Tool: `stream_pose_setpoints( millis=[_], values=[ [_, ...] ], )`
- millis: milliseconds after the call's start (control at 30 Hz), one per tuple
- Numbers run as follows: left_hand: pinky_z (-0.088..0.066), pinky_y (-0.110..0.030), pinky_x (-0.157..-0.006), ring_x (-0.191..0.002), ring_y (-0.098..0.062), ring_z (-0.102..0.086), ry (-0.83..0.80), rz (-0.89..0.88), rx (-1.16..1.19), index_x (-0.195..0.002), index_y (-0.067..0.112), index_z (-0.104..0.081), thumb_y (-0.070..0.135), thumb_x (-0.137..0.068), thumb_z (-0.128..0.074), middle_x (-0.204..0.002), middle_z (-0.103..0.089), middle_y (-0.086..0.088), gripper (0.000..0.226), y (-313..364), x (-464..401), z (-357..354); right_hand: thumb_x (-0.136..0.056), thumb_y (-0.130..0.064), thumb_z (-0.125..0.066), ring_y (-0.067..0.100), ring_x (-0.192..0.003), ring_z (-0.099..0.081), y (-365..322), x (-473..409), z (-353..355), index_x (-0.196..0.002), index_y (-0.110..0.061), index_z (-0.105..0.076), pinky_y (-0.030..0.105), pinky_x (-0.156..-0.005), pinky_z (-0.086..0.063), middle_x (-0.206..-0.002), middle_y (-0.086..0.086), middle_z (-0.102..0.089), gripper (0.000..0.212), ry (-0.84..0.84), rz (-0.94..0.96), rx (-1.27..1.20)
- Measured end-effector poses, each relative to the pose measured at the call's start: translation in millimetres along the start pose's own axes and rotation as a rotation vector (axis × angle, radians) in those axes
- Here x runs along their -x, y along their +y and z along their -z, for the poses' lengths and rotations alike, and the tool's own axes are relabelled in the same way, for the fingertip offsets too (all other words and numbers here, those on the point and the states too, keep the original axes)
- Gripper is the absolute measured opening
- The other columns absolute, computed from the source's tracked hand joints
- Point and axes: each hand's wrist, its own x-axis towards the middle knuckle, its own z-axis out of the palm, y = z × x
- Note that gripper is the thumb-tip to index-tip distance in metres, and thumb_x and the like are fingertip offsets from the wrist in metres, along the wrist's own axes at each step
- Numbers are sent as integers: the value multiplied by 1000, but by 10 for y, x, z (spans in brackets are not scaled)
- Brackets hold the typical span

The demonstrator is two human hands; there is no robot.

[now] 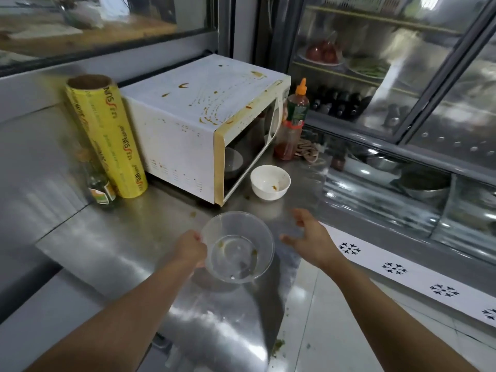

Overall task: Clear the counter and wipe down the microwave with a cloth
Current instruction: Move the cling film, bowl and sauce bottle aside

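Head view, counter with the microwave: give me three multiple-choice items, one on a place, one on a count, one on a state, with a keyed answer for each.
1. Where does the yellow wrap roll stand?
A. left of the microwave
B. on top of it
C. inside it

2. How many bowls are outside the microwave?
A. one
B. two
C. four

3. What is the left hand doing?
A. hanging idle
B. pressing the counter
C. gripping the clear bowl

Key: 1 A, the roll leans beside its left wall. 2 B, the clear bowl and the white bowl. 3 C, fingers curl on its rim.
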Motion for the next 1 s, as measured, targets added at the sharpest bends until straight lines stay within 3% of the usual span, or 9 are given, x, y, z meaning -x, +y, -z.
stream_pose_setpoints(
  millis=[167, 267, 400, 533, 633, 700, 767, 933, 1000],
  values=[
    [-44, -39, -53, -73, -30, -52, -1, 24, 61, -69, 6, -49, -18, -78, -41, -80, -52, -20, 27, 47, -187, -67, -77, -24, -74, 21, -119, -50, 52, -298, 48, -134, -13, -42, 23, -91, -36, -131, 8, -52, 66, 4, -14, 8],
    [-49, -45, -51, -71, -29, -52, 22, 65, 63, -75, 2, -54, -16, -78, -42, -77, -52, -17, 22, 44, -226, -94, -77, -23, -73, 21, -116, -52, 113, -485, 69, -133, -14, -43, 22, -86, -36, -128, 7, -54, 64, -16, -10, 25],
    [-37, -22, -36, -61, -25, -51, 55, 107, 6, -93, 5, -59, -4, -82, -48, -86, -57, -16, 18, 98, -171, -127, -78, -23, -73, 16, -103, -51, 227, -788, 80, -131, -14, -44, 21, -80, -33, -127, 6, -54, 61, -82, 30, 59],
    [-37, -22, -67, -93, -26, -55, 156, 112, -67, -125, 6, -49, 11, -84, -61, -116, -57, -13, 42, 251, -135, -243, -79, -24, -72, 23, -119, -50, 376, -1177, 134, -136, -17, -40, 22, -87, -35, -135, 6, -51, 65, -163, 89, 59],
    [-42, -31, -88, -111, -28, -55, 294, 59, -148, -131, 13, -45, 18, -84, -63, -129, -54, -9, 51, 424, -64, -413, -80, -20, -71, 23, -119, -50, 508, -1499, 222, -136, -15, -38, 17, -82, -32, -135, 7, -50, 66, -219, 174, 73],
    [-41, -34, -96, -114, -27, -54, 379, 35, -214, -131, 17, -45, 21, -84, -63, -130, -54, -7, 51, 552, -12, -573, -80, -20, -72, 21, -123, -48, 582, -1692, 295, -137, -16, -37, 15, -89, -32, -138, 4, -47, 67, -267, 191, 37],
    [-40, -37, -99, -115, -28, -54, 452, 22, -297, -130, 20, -45, 25, -83, -64, -128, -55, -4, 50, 682, 29, -723, -79, -23, -73, 20, -126, -46, 639, -1855, 366, -138, -17, -38, 23, -99, -34, -139, 3, -47, 68, -314, 198, -2],
    [-39, -34, -100, -117, -29, -50, 475, -80, -197, -130, 12, -47, 14, -82, -66, -128, -53, -11, 51, 1022, -5, -1076, -77, -22, -74, 21, -118, -50, 739, -2213, 490, -133, -18, -42, 23, -85, -35, -130, 4, -53, 64, -357, 273, -26],
    [-39, -32, -95, -113, -30, -54, 468, -86, -185, -129, 10, -48, 12, -81, -67, -122, -57, -12, 51, 1162, -75, -1229, -77, -21, -75, 24, -122, -47, 775, -2356, 491, -137, -15, -37, 26, -90, -36, -135, 8, -49, 72, -381, 268, -44]
  ],
)
